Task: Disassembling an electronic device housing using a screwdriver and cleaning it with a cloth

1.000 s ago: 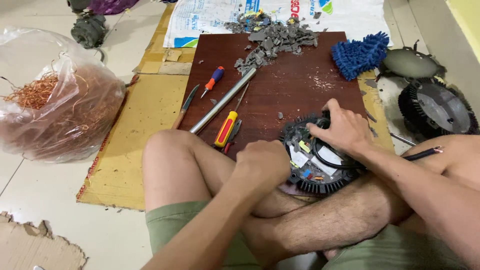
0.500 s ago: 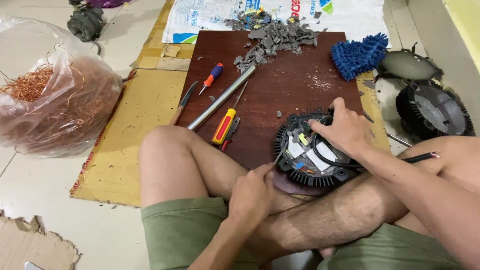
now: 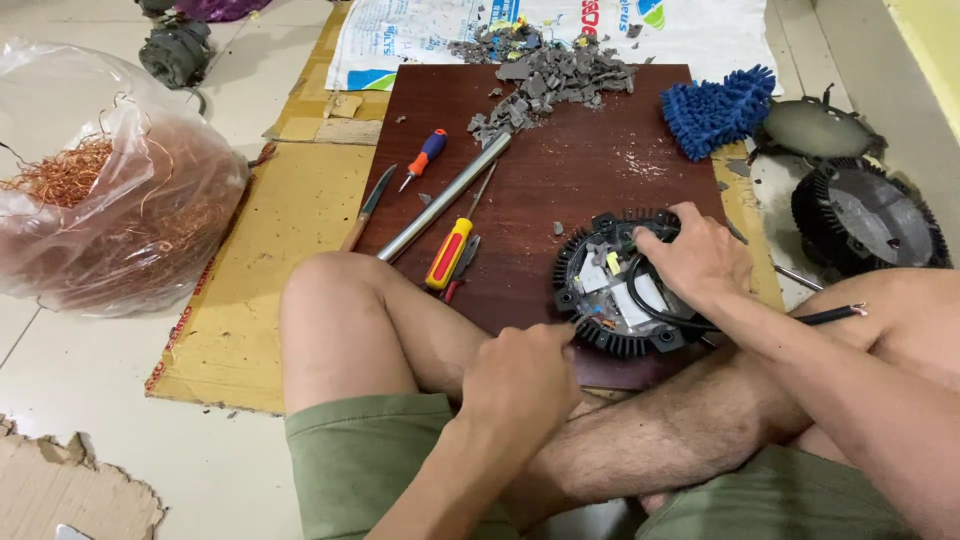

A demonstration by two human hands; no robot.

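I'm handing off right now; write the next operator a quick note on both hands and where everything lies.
Left hand: closed around a thin tool, its tip at the near-left rim of the round black finned unit.
Right hand: pressing on that unit's top right, steadying it on the dark brown board.
Unit is open; white and yellow parts and a black cable show inside.
Lying unused: yellow-and-red screwdriver, metal rod.
Grey fragments piled at the board's far edge.
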